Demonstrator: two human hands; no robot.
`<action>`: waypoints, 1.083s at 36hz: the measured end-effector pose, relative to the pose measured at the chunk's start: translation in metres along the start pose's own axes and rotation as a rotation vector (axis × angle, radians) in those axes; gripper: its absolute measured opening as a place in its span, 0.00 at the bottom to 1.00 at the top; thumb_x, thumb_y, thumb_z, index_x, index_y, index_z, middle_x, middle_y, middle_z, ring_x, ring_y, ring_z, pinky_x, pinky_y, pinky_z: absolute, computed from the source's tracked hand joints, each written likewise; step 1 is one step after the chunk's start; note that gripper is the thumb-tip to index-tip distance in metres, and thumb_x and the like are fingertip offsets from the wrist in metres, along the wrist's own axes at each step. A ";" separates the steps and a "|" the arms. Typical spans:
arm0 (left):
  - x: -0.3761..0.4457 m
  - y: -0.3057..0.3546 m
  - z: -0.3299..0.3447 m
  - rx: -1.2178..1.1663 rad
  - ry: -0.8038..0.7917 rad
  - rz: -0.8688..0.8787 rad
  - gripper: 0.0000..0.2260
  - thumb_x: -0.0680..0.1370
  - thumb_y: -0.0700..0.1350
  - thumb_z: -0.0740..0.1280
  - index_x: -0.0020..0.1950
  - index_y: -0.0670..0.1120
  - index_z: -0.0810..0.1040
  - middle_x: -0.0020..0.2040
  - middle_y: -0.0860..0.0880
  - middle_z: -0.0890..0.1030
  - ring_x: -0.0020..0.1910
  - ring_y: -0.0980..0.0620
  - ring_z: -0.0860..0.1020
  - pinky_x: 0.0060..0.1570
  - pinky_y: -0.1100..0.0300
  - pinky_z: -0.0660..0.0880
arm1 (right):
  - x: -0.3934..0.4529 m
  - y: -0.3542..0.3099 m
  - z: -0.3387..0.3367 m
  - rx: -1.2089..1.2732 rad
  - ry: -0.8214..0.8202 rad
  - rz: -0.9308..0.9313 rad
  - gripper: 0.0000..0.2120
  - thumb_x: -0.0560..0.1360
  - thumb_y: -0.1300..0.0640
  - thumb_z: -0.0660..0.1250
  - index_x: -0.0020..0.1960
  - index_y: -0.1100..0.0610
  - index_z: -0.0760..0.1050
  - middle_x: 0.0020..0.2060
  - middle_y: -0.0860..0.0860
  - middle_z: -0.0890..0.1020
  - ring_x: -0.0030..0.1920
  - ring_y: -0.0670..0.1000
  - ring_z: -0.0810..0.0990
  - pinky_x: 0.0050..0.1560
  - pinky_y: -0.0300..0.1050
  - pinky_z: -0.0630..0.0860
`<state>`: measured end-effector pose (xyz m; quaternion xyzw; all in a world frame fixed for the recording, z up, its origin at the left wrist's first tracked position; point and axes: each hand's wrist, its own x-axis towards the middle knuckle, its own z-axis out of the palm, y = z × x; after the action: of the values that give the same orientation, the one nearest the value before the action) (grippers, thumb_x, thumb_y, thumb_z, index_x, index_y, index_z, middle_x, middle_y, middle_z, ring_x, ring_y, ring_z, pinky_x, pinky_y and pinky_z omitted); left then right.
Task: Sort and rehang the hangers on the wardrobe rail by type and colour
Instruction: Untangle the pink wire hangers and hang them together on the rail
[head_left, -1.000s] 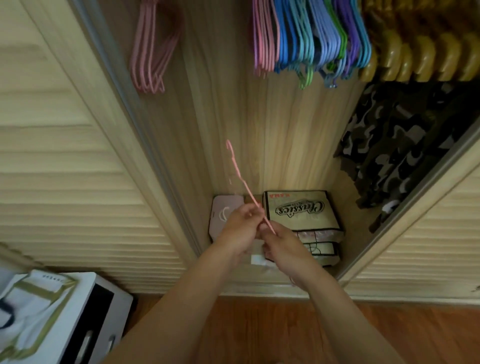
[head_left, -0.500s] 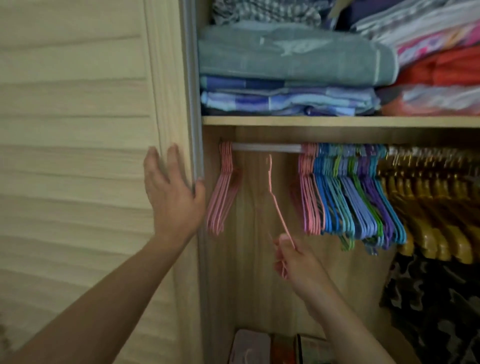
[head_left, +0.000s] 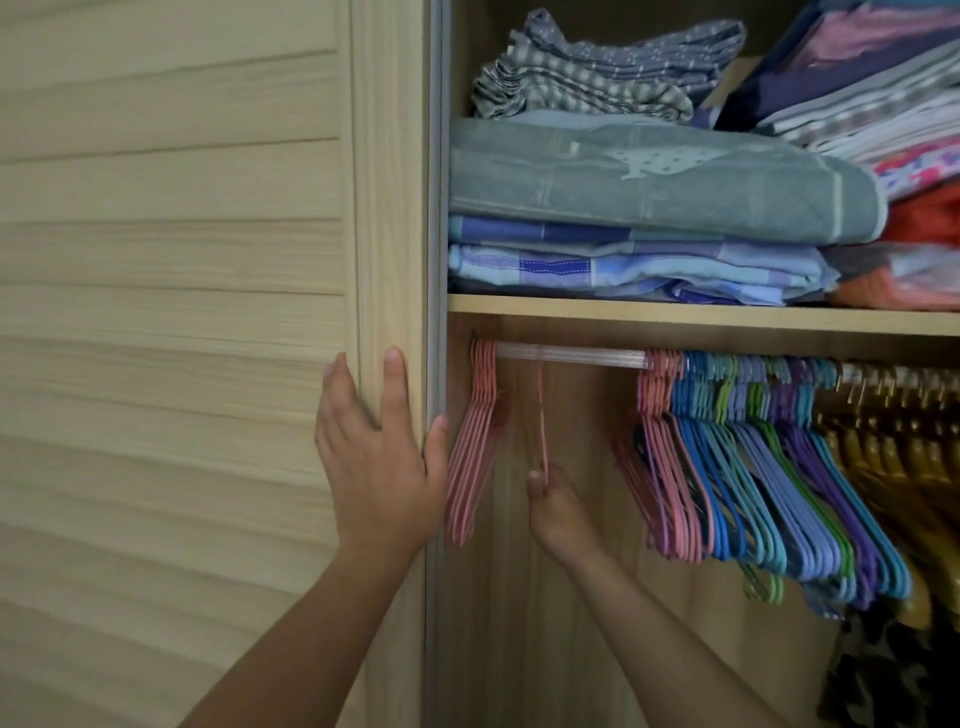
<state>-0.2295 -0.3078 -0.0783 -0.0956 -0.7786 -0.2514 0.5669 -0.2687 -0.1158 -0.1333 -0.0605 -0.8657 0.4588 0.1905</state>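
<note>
Sliding door (head_left: 171, 312) at left, with the left hand (head_left: 382, 467) flat on its right edge. Right of the door, a shelf (head_left: 701, 316) carries folded linens (head_left: 649, 208). Below it the rail (head_left: 571, 356) bears one hanger bunch (head_left: 475, 441) at far left, a larger bunch (head_left: 753, 467) at right; between them the right hand (head_left: 558, 512) holds a single hanger (head_left: 542, 415) up under the rail.
</note>
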 end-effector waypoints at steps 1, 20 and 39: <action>0.000 0.000 0.000 0.001 -0.004 -0.001 0.32 0.82 0.54 0.61 0.83 0.45 0.57 0.79 0.30 0.54 0.79 0.32 0.56 0.75 0.35 0.58 | 0.000 0.001 0.008 0.002 -0.020 -0.012 0.23 0.86 0.48 0.52 0.78 0.56 0.61 0.65 0.61 0.77 0.62 0.61 0.77 0.58 0.46 0.73; 0.000 0.001 0.002 0.026 0.003 -0.001 0.32 0.82 0.54 0.60 0.83 0.44 0.57 0.79 0.30 0.55 0.79 0.31 0.56 0.74 0.35 0.58 | -0.028 -0.021 0.019 -0.140 -0.143 -0.138 0.29 0.83 0.39 0.55 0.80 0.49 0.55 0.71 0.57 0.69 0.70 0.59 0.71 0.66 0.46 0.69; -0.003 0.005 -0.003 -0.017 -0.012 -0.017 0.31 0.82 0.53 0.59 0.83 0.44 0.57 0.78 0.27 0.55 0.77 0.29 0.57 0.74 0.34 0.58 | -0.073 0.034 -0.110 -1.536 0.100 -0.425 0.17 0.73 0.54 0.70 0.59 0.61 0.79 0.61 0.62 0.71 0.65 0.67 0.64 0.73 0.68 0.55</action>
<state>-0.2241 -0.3049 -0.0789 -0.0954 -0.7805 -0.2624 0.5594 -0.1614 -0.0325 -0.1255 -0.0291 -0.9233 -0.3152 0.2174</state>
